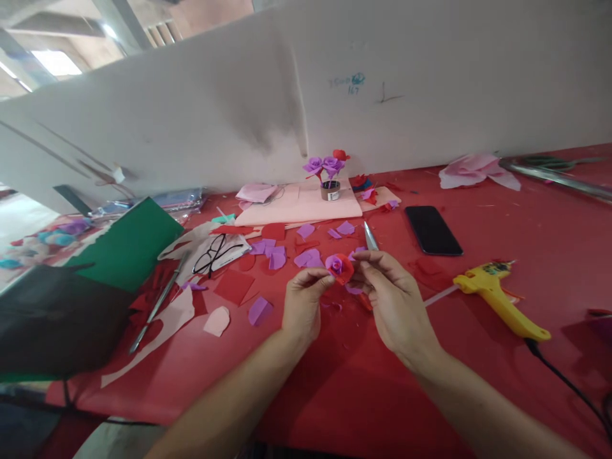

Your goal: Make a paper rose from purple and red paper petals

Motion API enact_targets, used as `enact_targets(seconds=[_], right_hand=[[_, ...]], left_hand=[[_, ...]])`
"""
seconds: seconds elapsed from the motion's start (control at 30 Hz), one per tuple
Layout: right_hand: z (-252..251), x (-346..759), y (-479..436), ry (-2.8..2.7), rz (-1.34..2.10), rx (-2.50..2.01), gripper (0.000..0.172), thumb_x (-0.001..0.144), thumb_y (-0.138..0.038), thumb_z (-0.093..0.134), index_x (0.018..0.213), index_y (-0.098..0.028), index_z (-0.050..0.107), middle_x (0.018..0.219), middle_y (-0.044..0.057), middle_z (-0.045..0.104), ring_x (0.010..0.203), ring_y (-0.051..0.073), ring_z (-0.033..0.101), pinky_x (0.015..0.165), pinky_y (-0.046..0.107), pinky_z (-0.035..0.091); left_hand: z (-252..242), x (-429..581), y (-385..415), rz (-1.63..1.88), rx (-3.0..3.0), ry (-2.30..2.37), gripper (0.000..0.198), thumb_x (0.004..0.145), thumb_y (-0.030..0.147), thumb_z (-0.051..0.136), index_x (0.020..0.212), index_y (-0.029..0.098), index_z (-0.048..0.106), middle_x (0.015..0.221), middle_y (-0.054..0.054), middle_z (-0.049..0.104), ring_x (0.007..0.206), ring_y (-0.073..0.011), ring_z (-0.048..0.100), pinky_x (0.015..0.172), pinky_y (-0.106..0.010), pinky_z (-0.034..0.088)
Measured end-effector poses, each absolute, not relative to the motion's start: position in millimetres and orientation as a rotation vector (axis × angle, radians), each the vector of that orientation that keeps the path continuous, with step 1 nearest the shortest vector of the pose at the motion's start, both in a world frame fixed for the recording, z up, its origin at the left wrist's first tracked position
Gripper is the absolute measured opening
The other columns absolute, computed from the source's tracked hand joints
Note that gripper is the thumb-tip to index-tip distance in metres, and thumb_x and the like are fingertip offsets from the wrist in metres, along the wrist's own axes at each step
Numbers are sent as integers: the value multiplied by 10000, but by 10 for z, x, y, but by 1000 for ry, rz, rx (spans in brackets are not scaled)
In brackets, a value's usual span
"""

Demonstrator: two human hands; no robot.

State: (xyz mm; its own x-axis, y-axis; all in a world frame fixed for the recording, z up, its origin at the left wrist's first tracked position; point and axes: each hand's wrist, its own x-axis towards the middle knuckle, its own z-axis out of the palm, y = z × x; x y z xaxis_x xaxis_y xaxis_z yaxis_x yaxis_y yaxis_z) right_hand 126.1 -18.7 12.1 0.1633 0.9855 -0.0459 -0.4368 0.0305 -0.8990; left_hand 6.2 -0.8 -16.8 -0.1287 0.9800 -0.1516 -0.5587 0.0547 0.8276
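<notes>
A small red-and-purple paper rose (338, 268) is held up just above the red table (363, 392), right between the two hands. Its left edge is pinched by the left hand (302, 305), thumb and index finger pretty much closed on it. The right hand (396, 298) is held at the other edge, fingertips drawn nearly together; whether a petal is actually gripped there can't be told. The scissors (370, 236) are partly hidden by that hand. Over to the right, a yellow glue gun (500, 299) is laid down near a black smartphone (433, 229). Purple roses (332, 167) are stuck in a little brown pot (329, 192) farther back.
</notes>
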Motion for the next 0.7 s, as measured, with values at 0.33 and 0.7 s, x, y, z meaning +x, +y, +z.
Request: enact_targets(seconds=[0.33,0.7], right_hand=[[78,1266,-124,-1014,1342,-1061,265,686,-319,799,941,-255,766,952,24,749,908,201,654,887,383,509],[72,1266,-135,-1066,1255,-1087,281,698,-321,813,976,-309,781,960,-5,765,920,204,665,908,398,513]], left_hand=[[-130,36,-10,1464,591,892,158,538,110,817,624,206,726,656,29,698,678,-83,592,748,-232,449],[-145,39,-19,1463,642,889,150,563,122,817,640,201,716,685,18,698,689,-101,598,743,-251,464]])
